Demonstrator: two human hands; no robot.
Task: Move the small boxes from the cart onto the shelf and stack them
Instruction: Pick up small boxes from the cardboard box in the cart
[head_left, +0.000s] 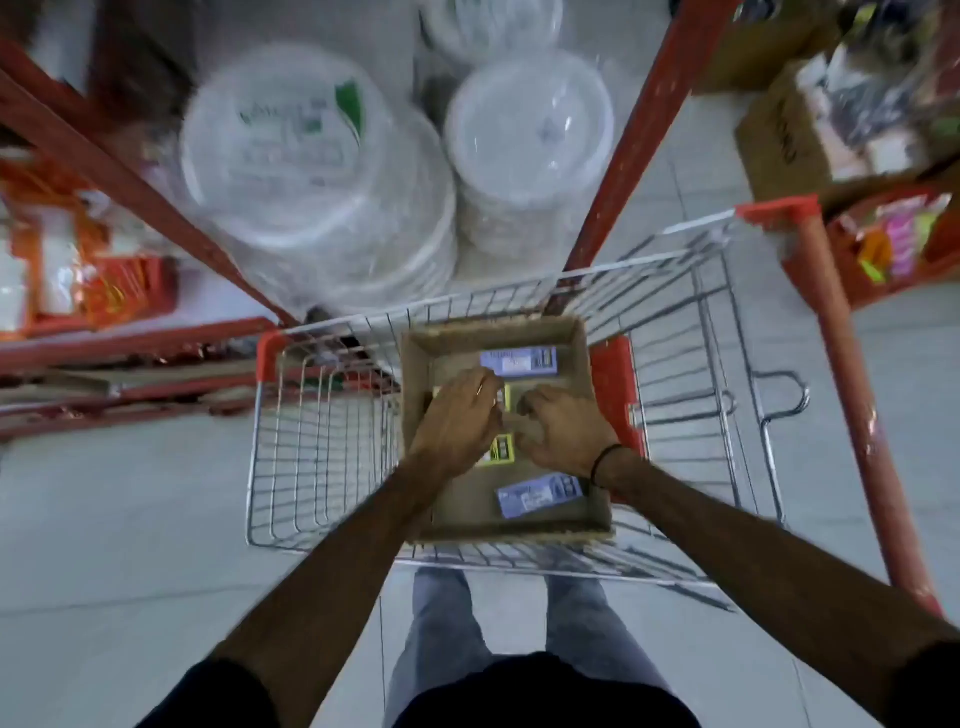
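A wire shopping cart (322, 441) with red corners stands in front of me. In it lies an open cardboard carton (519, 335) holding small boxes. A purple box (519, 361) lies at the carton's far end and another purple box (537, 496) near its front. Yellow-green boxes (503, 449) lie in the middle, mostly hidden under my hands. My left hand (460, 423) and my right hand (563, 431) are both down in the carton, fingers curled over the yellow-green boxes. The frame is blurred and I cannot tell whether either hand has a grip.
Red metal shelving (104, 150) rises ahead and to the left, its lower level holding wrapped stacks of white disposable plates (311, 171). A red upright (841, 374) stands at the right beside the cart. Cardboard boxes (789, 140) and coloured packets (893, 239) fill the right shelf.
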